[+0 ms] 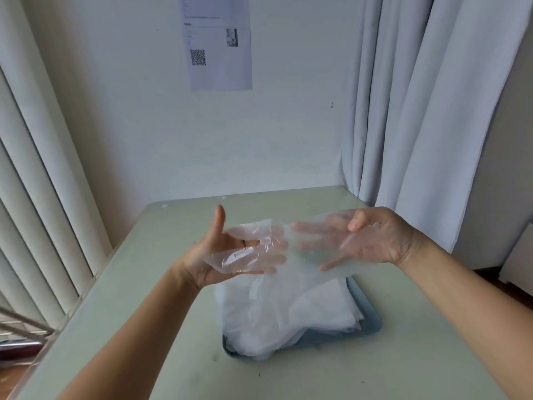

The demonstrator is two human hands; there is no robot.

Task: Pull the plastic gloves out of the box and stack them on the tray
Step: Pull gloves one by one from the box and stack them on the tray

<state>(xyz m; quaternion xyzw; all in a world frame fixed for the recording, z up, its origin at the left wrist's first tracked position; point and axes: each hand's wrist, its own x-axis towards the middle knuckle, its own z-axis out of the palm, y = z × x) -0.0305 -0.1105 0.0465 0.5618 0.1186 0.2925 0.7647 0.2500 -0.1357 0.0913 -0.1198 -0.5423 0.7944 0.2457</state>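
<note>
Room: a pale wall (121, 116) with a printed sheet (217, 41) in the upper middle of the frame, curtains (432, 96) at the right, and a light green tabletop (138, 290) below.
Tray: the blue-grey tray (372, 321) lay in the lower middle of the frame, with a loose stack of gloves (282, 310) already on it.
Held thing: one plastic glove (274, 246) was stretched in the air between both hands, directly above the stack.
Left hand: the left hand (219, 255) was palm up with straight fingers and raised thumb; the film only lay over it.
Right hand: the right hand (372, 241) had its fingers under the film and its thumb bent down on top, so it seemed to pinch the glove.
Key relation: the long axis of the glove ran left to right across the frame. The tray was just below and a little nearer to the person, so the coming move was probably straight down.
Box: not in view.
</note>
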